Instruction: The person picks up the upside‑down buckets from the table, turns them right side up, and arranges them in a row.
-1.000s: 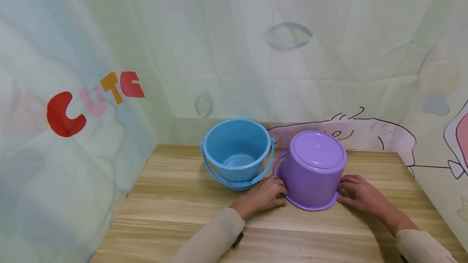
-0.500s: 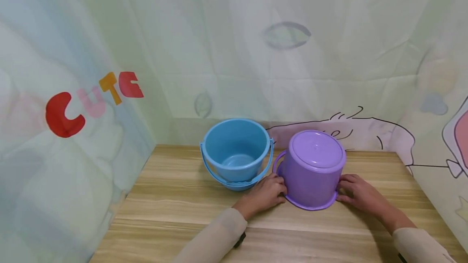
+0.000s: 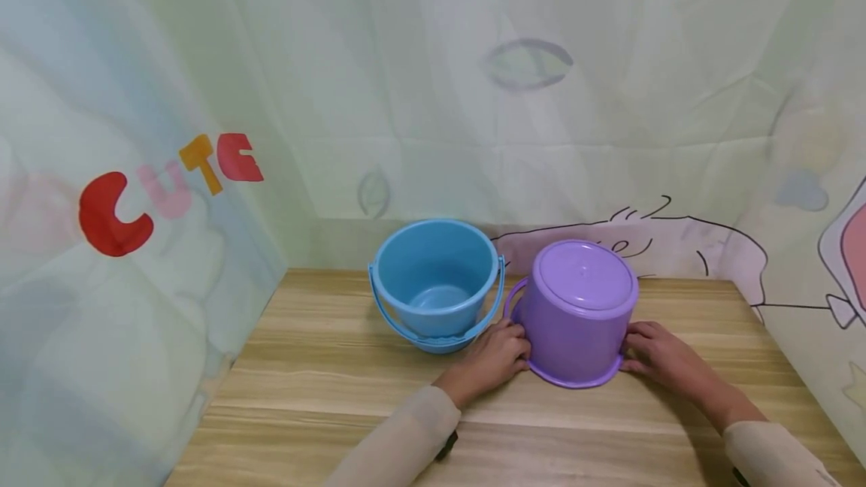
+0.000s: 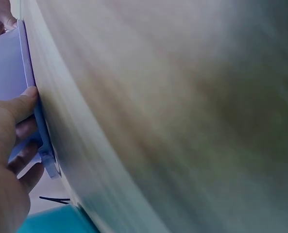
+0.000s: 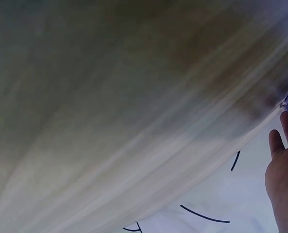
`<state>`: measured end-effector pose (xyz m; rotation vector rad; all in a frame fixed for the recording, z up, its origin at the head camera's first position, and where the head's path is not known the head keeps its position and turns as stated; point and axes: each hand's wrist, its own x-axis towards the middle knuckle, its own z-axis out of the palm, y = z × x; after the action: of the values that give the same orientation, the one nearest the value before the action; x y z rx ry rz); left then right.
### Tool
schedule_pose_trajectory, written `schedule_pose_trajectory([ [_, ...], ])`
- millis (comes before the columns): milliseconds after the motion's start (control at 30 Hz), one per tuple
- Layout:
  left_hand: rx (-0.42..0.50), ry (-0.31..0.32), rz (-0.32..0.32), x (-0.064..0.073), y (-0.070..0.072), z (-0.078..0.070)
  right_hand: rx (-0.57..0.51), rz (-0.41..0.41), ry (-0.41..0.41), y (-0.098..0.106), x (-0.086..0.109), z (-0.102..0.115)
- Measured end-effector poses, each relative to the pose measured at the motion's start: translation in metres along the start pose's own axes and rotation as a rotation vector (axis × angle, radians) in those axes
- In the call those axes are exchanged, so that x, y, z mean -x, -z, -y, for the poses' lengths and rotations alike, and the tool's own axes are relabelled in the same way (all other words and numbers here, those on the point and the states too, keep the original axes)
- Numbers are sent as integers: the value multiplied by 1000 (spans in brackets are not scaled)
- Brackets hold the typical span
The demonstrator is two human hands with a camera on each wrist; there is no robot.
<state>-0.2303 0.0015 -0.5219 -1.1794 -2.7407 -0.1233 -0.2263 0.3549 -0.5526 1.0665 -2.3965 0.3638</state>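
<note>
An upside-down purple bucket (image 3: pixel 575 344) stands on the wooden table, base up, its handle (image 3: pixel 514 299) out on the left side. My left hand (image 3: pixel 496 355) holds it low on the left, by the rim. In the left wrist view the left hand's thumb (image 4: pixel 29 92) lies on the rim, with bent fingers against the wall. On the opposite side my right hand (image 3: pixel 663 355) grips near the rim with curled fingers. The right wrist view catches only part of the right hand (image 5: pixel 287 165). Just left of the purple bucket, a blue bucket (image 3: pixel 436 261) stands upright, handle hanging forward.
The wooden table (image 3: pixel 325 397) meets a printed fabric backdrop (image 3: pixel 433 96) at the back and both sides. The blue bucket sits close to my left wrist, near the table's back edge.
The buckets and both hands stay nearly in place. The whole head view has shifted very slightly.
</note>
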Motion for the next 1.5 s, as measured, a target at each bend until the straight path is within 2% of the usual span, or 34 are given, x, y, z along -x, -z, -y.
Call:
schedule_pose_trajectory([
  [300,-6,-59,-55,1,-2,2,-8,-10,27,0,4,-2],
  [467,-20,-80,-65,2,-1,3,-34,-34,55,-1,5,-4],
  [700,-30,-113,-92,2,1,1,-83,-81,43,0,7,-5],
  [967,15,-100,-88,4,2,3,-104,-102,43,-1,8,-4],
  [1267,110,-68,-98,7,1,2,-90,-86,-28,5,11,4],
  [1500,146,-75,-122,9,3,1,-94,-79,-69,9,12,9],
])
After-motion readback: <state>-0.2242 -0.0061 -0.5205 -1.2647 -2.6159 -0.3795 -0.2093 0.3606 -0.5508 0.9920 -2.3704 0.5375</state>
